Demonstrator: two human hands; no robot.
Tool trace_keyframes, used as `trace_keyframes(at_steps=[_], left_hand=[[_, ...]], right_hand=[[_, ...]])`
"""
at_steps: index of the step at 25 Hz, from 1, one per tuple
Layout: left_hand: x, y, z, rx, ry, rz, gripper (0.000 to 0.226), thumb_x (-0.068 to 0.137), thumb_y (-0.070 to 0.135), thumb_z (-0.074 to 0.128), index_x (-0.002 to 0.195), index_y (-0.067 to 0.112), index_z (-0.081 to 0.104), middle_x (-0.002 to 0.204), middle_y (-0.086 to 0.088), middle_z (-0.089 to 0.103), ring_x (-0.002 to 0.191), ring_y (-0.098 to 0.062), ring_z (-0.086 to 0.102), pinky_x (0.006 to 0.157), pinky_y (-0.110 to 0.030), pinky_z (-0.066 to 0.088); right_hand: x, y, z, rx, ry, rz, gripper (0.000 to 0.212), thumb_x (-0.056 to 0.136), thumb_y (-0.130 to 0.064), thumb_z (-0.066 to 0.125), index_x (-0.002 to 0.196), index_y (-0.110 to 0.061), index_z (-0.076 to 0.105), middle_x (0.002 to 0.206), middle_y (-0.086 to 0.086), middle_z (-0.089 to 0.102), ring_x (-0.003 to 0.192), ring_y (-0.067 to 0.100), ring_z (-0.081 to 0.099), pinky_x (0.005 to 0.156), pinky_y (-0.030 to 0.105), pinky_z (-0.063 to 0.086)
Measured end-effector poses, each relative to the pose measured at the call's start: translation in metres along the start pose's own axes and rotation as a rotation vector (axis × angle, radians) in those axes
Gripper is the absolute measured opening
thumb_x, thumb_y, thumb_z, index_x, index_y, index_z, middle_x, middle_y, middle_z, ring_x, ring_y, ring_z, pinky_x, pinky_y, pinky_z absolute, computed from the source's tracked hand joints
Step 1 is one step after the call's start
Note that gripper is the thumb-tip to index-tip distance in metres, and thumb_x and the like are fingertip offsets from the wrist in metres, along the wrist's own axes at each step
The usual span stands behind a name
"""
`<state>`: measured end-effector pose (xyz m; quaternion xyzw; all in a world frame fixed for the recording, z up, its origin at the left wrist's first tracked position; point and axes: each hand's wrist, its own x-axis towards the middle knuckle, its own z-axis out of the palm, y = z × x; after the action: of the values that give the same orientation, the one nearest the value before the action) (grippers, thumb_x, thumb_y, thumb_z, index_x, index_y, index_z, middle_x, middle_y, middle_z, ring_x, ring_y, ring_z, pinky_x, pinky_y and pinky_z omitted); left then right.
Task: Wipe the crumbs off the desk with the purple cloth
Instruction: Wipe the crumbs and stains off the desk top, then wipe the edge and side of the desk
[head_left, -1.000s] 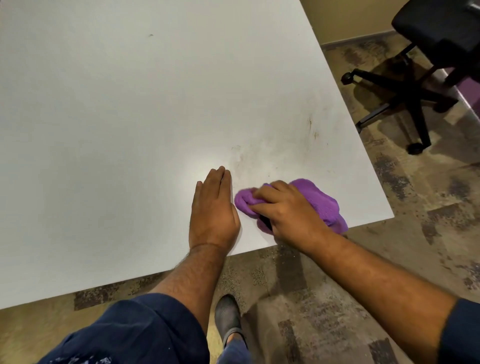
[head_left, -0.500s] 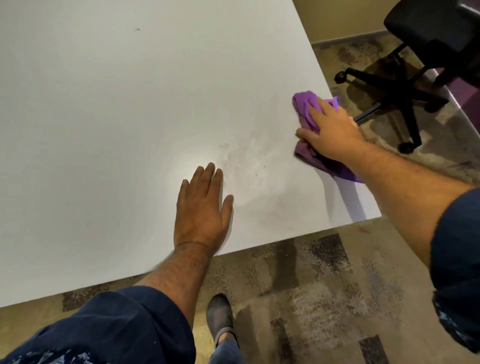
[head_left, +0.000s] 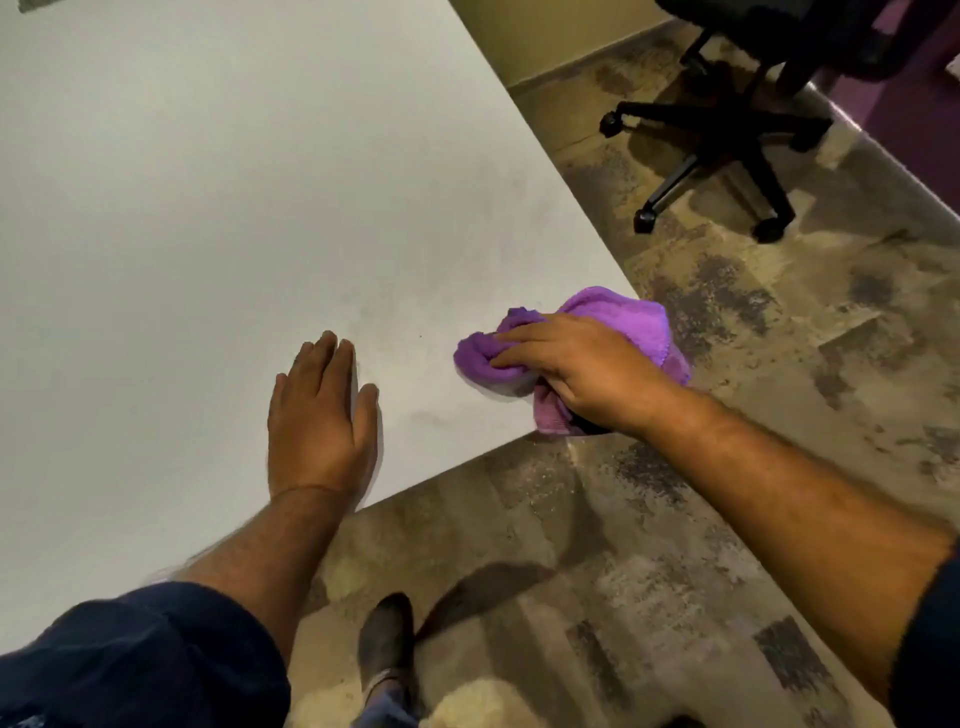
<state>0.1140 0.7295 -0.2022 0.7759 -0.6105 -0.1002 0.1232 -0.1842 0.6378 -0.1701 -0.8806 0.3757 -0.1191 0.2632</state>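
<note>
The purple cloth (head_left: 623, 317) lies bunched on the near right corner of the white desk (head_left: 208, 208), partly hanging over the edge. My right hand (head_left: 576, 364) presses down on it with the fingers closed around the fabric. My left hand (head_left: 319, 415) rests flat on the desk, palm down, fingers together, a short way left of the cloth. Faint smudges and a tiny dark speck (head_left: 420, 335) show on the desk between my two hands.
A black office chair (head_left: 727, 130) on castors stands on the mottled floor to the far right of the desk. My dark shoe (head_left: 387, 644) is on the floor just below the desk's near edge. A purple panel (head_left: 904, 88) shows at the top right.
My right hand has drawn the cloth back from the far right edge of the desk to the near right corner. My left hand stays flat on the desk.
</note>
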Motion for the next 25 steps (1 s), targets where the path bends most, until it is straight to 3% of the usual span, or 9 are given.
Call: trace_keyframes(at_steps=[2, 5, 8, 10, 13, 19, 21, 23, 25], left_hand=[[-0.002, 0.002, 0.001, 0.017, -0.011, 0.011, 0.067, 0.107, 0.05, 0.034, 0.167, 0.021, 0.033, 0.177, 0.001, 0.026, 0.165, -0.02, 0.018, 0.136, -0.049, 0.012], [0.004, 0.003, -0.002, 0.082, -0.078, 0.163, 0.067, 0.107, 0.053, 0.03, 0.168, 0.024, 0.029, 0.179, 0.002, 0.021, 0.167, -0.02, 0.013, 0.135, -0.055, 0.009], [0.014, 0.009, -0.006, 0.17, -0.234, 0.589, 0.065, 0.109, 0.053, 0.03, 0.169, 0.029, 0.026, 0.18, 0.008, 0.019, 0.167, -0.015, 0.013, 0.134, -0.057, 0.013], [0.026, 0.019, -0.004, 0.221, -0.315, 0.864, 0.067, 0.109, 0.057, 0.034, 0.17, 0.033, 0.022, 0.179, 0.013, 0.016, 0.166, -0.011, 0.013, 0.134, -0.054, 0.016], [0.051, 0.065, 0.006, 0.147, -0.308, 1.071, 0.069, 0.107, 0.054, 0.047, 0.168, 0.03, 0.028, 0.179, 0.011, 0.02, 0.166, -0.011, 0.016, 0.133, -0.049, 0.023], [0.107, 0.212, 0.05, -0.001, -0.294, 1.279, 0.064, 0.111, 0.049, 0.045, 0.16, 0.008, 0.043, 0.173, -0.014, 0.033, 0.16, -0.02, 0.032, 0.126, -0.013, 0.026], [0.106, 0.232, 0.07, 0.061, -0.373, 1.31, 0.06, 0.111, 0.044, 0.042, 0.161, 0.01, 0.043, 0.173, -0.01, 0.036, 0.16, -0.02, 0.034, 0.13, -0.024, 0.027], [0.099, 0.235, 0.086, 0.091, -0.398, 1.302, 0.055, 0.112, 0.037, 0.039, 0.16, 0.011, 0.045, 0.17, -0.007, 0.043, 0.158, -0.021, 0.038, 0.131, -0.046, 0.029], [0.099, 0.232, 0.089, 0.078, -0.372, 1.29, 0.052, 0.112, 0.033, 0.039, 0.158, 0.012, 0.049, 0.166, -0.005, 0.048, 0.156, -0.02, 0.041, 0.13, -0.049, 0.03]], right_hand=[[-0.029, -0.011, 0.005, 0.083, 0.197, 0.022, 0.052, 0.088, 0.009, 0.06, 0.134, -0.012, 0.073, 0.144, 0.006, 0.071, 0.129, 0.029, 0.065, 0.107, 0.041, 0.049], [-0.071, -0.029, 0.023, 0.277, 0.677, 0.231, 0.048, 0.094, 0.011, 0.053, 0.134, -0.007, 0.072, 0.143, 0.009, 0.069, 0.132, 0.024, 0.064, 0.112, 0.035, 0.048], [-0.098, -0.034, 0.056, 0.503, 1.024, 0.412, 0.047, 0.096, 0.019, 0.05, 0.133, -0.001, 0.07, 0.137, 0.007, 0.067, 0.133, 0.018, 0.061, 0.116, 0.025, 0.044], [-0.108, -0.025, 0.082, 0.69, 1.252, 0.475, 0.039, 0.103, 0.009, 0.051, 0.136, -0.004, 0.067, 0.133, 0.005, 0.068, 0.129, 0.015, 0.062, 0.114, 0.026, 0.047], [-0.117, -0.005, 0.115, 0.905, 1.539, 0.519, 0.035, 0.106, -0.004, 0.052, 0.139, -0.002, 0.065, 0.127, 0.009, 0.073, 0.119, 0.011, 0.068, 0.108, 0.033, 0.055], [-0.107, 0.004, 0.164, 1.024, 1.684, 0.455, 0.035, 0.107, -0.003, 0.05, 0.14, 0.001, 0.064, 0.123, 0.003, 0.073, 0.115, 0.008, 0.068, 0.105, 0.033, 0.054], [-0.101, 0.006, 0.171, 1.044, 1.698, 0.482, 0.036, 0.108, -0.003, 0.05, 0.14, 0.0, 0.063, 0.125, 0.004, 0.073, 0.118, 0.009, 0.067, 0.109, 0.036, 0.053], [-0.1, 0.012, 0.175, 1.073, 1.72, 0.49, 0.035, 0.109, -0.004, 0.049, 0.14, 0.001, 0.064, 0.124, 0.005, 0.072, 0.117, 0.01, 0.065, 0.111, 0.038, 0.051], [-0.1, 0.019, 0.178, 1.126, 1.743, 0.505, 0.035, 0.108, -0.003, 0.048, 0.14, 0.004, 0.063, 0.126, 0.007, 0.071, 0.119, 0.013, 0.064, 0.113, 0.038, 0.049]])
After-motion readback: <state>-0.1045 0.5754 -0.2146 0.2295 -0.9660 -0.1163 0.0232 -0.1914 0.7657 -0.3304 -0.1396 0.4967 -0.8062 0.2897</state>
